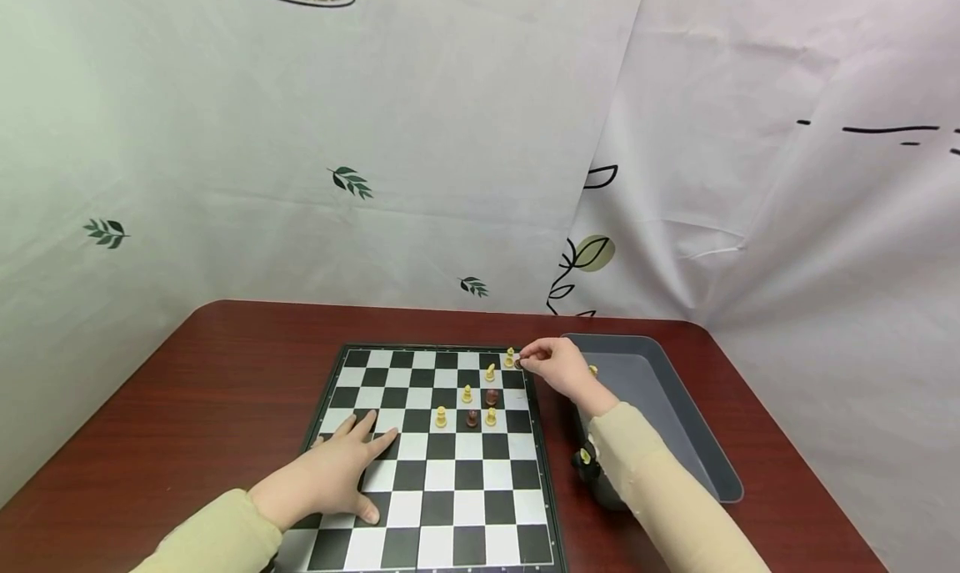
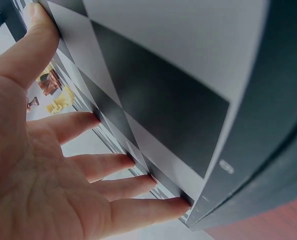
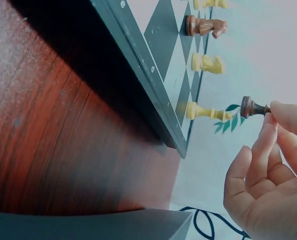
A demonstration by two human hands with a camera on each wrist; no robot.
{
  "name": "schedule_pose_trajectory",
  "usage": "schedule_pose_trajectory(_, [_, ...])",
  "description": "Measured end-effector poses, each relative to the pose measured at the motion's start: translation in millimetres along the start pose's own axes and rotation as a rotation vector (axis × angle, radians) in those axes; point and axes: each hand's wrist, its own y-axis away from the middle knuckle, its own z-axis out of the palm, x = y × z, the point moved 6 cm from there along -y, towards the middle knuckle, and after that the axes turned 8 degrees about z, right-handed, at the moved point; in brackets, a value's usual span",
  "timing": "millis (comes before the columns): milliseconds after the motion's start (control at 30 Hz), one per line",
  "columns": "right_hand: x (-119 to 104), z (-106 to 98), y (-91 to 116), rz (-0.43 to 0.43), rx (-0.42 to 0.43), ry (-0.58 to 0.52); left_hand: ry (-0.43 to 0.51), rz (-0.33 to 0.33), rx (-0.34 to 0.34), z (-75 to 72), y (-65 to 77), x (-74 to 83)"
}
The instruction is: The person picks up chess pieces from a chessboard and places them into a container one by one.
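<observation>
My left hand (image 1: 330, 471) rests spread on the left side of the black-and-white chessboard (image 1: 468, 474). In the left wrist view its straight fingertips touch the squares. At the board's far right corner, my right hand (image 1: 558, 366) pinches a dark brown chess piece (image 3: 248, 106) by its top between thumb and fingers, its base hanging free above the board. Close by stands a slim yellow chess piece (image 3: 201, 111). A yellow knight (image 3: 207, 63) and a brown knight (image 3: 205, 26) are further along. Several yellow and brown pieces, among them a yellow piece (image 1: 441, 417), form a diagonal cluster.
A grey tray (image 1: 678, 389) lies right of the board, partly behind my right forearm; a little yellow (image 1: 593, 370) shows in it. A dark object (image 1: 586, 463) is by its near left corner. Behind the red-brown table (image 1: 247, 373) hangs a white patterned cloth (image 1: 450, 139).
</observation>
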Motion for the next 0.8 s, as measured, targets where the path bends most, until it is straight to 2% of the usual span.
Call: schedule_pose_trajectory(800, [6.1,-35.8,8.5,-0.004,0.010,-0.062,-0.002,-0.005,0.009,-1.5,0.7,1.0])
